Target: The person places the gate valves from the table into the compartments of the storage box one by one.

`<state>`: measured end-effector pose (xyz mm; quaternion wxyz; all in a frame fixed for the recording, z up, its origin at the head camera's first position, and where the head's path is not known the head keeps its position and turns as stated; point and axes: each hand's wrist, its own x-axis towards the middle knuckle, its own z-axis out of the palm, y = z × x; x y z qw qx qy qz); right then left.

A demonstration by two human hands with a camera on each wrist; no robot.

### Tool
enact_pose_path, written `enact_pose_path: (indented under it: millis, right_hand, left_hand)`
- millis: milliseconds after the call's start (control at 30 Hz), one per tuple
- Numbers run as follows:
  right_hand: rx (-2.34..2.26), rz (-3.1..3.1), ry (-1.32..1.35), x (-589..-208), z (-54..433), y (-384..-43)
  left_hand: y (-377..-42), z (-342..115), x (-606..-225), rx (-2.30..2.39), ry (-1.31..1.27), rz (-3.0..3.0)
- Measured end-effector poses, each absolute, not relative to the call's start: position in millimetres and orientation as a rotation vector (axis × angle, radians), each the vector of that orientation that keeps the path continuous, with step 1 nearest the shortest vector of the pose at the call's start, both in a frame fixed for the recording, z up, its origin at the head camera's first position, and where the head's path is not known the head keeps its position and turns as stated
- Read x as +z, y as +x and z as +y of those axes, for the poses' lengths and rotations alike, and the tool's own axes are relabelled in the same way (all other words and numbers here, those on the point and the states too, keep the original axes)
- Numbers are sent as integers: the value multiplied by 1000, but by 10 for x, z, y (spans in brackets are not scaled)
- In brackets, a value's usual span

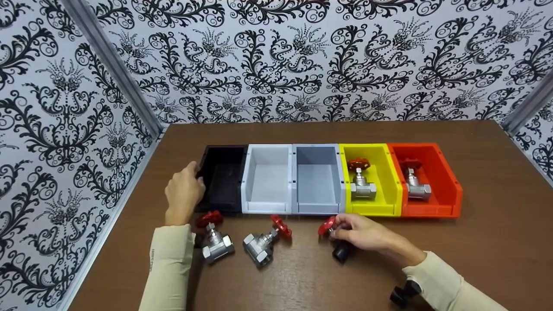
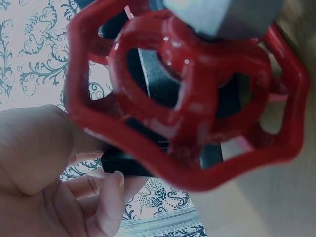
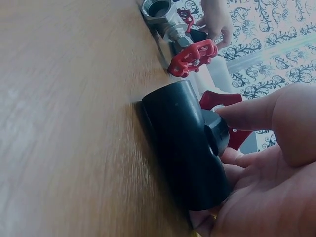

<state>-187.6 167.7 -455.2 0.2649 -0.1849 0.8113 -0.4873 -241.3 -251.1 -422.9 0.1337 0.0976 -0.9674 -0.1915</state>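
My left hand [image 1: 183, 192] grips the left wall of the black bin [image 1: 222, 205], its fingers at the rim. Just in front of that bin lies a metal valve [image 1: 217, 247] with a red handwheel [image 2: 192, 118], which fills much of the left wrist view. My right hand [image 1: 365, 231] pinches a black valve [image 3: 180, 148] near its neck, below its red wheel [image 1: 327, 225]. This valve's black body is low over the table, and whether it touches is unclear. Between the hands lies a second metal valve [image 1: 259, 248] with a red wheel, tilted right.
The black bin stands in a row with a white bin [image 1: 268, 208], a grey bin [image 1: 317, 209], a yellow bin [image 1: 378, 211] and a red bin [image 1: 432, 211]. One metal valve [image 1: 363, 190] sits in the yellow bin, another valve [image 1: 418, 190] in the red. Patterned walls enclose the table.
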Motion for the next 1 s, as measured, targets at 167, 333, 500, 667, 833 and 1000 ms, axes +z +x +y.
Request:
enact_pose_path:
  millis: [167,333,500,667,833,1000]
  right_hand:
    - [-1349,2182,-487,-4565,1676,-1867]
    - [-1383,2192,-472,-4570,1681,-1864]
    - [-1399,2197,-475,-4565,1692,-1871]
    - [-1410,2200,-448,-4549,1690,-1872]
    - [-1397,2237,-385,-4531,1673,-1866]
    - [-1412,2220,-389,-4523,1663,-1864]
  left_hand:
    - [-2412,-2507,-4208,-566,292,-2820]
    - [-2410,-2507,-4181,-573,306,-2845]
    - [-2406,-2508,-4156,-565,300,-2861]
    - [-2403,-2512,-4149,-569,289,-2855]
    - [-2406,-2519,-4156,-590,285,-2847]
    - [-2411,-2528,-4173,-601,276,-2830]
